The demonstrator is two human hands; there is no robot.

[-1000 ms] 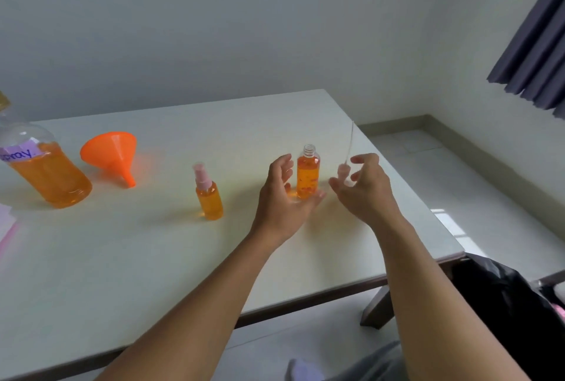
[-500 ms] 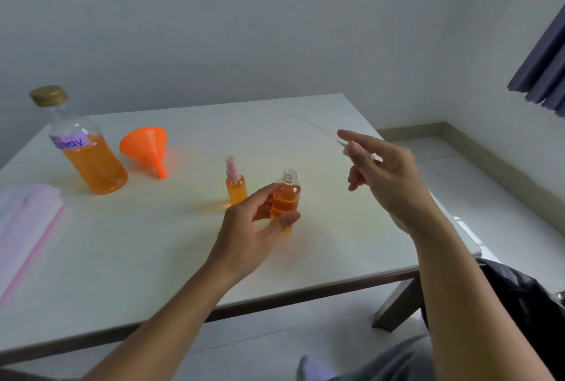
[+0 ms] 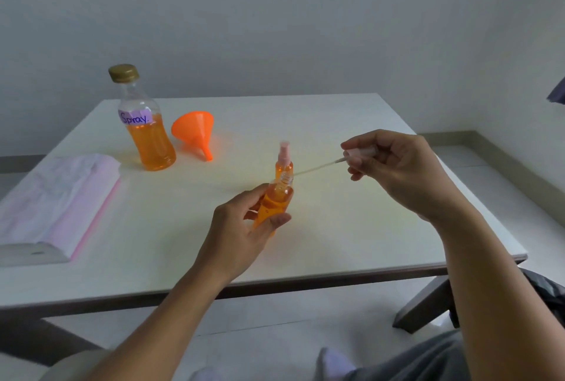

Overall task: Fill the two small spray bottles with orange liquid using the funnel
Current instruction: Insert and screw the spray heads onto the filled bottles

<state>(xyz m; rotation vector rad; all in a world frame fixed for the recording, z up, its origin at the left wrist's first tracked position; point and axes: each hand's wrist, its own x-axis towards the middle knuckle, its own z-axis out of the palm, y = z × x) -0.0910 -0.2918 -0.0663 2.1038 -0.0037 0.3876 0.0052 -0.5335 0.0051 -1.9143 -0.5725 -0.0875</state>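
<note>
Packaging (image 3: 55, 197), pink and white, lies at the left edge of the counter (image 3: 351, 237). Right of it stands a large bottle (image 3: 149, 139) of orange liquid, gold cap on, its purple label handwritten "Spray." The orange funnel (image 3: 195, 131) lies on its side just beside it. The capped spray bottle (image 3: 283, 163) stands mid-counter, filled. The left hand (image 3: 241, 237), fingers curled, grips the open spray bottle (image 3: 275, 203), which is tilted, just nearer than the capped one. The right hand (image 3: 403, 172) pinches the pump head (image 3: 360, 152), its dip tube (image 3: 315, 169) reaching to the open neck; whether the tip has entered cannot be told.
</note>
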